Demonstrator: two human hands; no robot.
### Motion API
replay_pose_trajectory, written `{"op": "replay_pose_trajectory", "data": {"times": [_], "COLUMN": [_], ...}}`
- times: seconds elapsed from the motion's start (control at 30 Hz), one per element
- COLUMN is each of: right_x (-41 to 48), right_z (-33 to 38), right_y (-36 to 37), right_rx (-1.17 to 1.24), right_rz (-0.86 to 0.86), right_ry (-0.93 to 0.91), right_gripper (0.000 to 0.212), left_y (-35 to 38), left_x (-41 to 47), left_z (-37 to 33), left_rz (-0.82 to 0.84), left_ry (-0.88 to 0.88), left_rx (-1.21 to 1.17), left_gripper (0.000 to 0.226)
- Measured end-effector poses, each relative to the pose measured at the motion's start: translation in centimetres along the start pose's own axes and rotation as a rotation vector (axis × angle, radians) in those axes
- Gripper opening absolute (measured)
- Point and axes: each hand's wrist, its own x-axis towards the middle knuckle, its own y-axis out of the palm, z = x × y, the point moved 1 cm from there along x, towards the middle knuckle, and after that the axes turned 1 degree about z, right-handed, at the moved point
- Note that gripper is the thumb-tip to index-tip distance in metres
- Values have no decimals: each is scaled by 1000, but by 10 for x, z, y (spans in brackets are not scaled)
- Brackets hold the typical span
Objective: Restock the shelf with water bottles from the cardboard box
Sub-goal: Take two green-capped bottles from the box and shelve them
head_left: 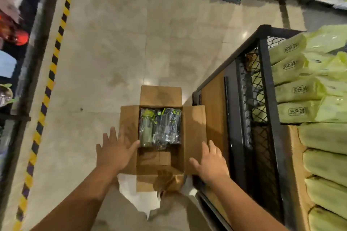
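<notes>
Head view: cardboard box (pixel 193 124) stands open on the floor beside a black mesh rack (pixel 262 80). Left hand (pixel 114 153) and right hand (pixel 211 165) are both spread flat and empty over the side flaps, with the left fingertips at the edge of the water bottles (pixel 160 127) in the box's far half. Bottles lie flat side by side, long axis near-to-far, green caps apparently at the far end. Suggest pinning the flaps wide, gripping the leftmost bottle round its body and lifting straight up so the plastic wrap doesn't snag.

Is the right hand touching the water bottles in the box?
Apart. The head view shows the right hand over the right flap, bare cardboard between it and the water bottles.
</notes>
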Motion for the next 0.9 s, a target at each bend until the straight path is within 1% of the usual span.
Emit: {"op": "replay_pose_trajectory", "data": {"times": [0.13, 0.2, 0.27, 0.43, 0.5, 0.57, 0.6, 0.63, 0.67, 0.7, 0.73, 0.8, 0.83, 0.9], "right_x": [71, 119, 172, 300, 336, 364, 373, 381, 388, 393, 398, 403, 405, 406], "right_z": [-3, 10, 25, 64, 72, 79, 84, 87, 90, 91, 92, 91, 90, 88], "right_y": [28, 59, 99, 201, 231, 251, 259, 265, 271, 276, 279, 282, 282, 280], "right_rx": [3, 1, 21, 8, 16, 66, 115, 167, 214, 259, 303, 394, 433, 493], "right_rz": [5, 17, 19, 0, -29, -71, -102, -141, -180, -211, -229, -251, -256, -249], "right_ry": [-5, -23, -36, -117, -140, -164, -173, -181, -190, -197, -200, -200, -198, -194], "right_gripper": [84, 85, 86, 86, 85, 85, 86, 88, 89, 89, 89, 89, 90, 93], "left_y": [60, 90, 127, 235, 274, 311, 323, 334, 342, 349, 354, 359, 359, 353], "left_x": [31, 70, 123, 251, 290, 317, 324, 330, 335, 338, 338, 337, 338, 342], "left_z": [-10, -5, 4, 17, 18, 14, 9, 4, -1, -7, -12, -17, -19, -22], "left_rz": [39, 43, 23, -108, -143, -187, -176, -194, -221, -236, -253, -259, -257, -249], "left_ry": [1, 0, 3, 151, 231, 297, 293, 265, 238, 200, 177, 177, 183, 151], "left_rx": [33, 29, -37, -108, -74, -11, 10, -5, -69, -125, -117, -49, -64, -166], "left_gripper": [95, 96, 93, 84, 79, 79, 78, 80, 86, 94, 102, 112, 114, 123]}}
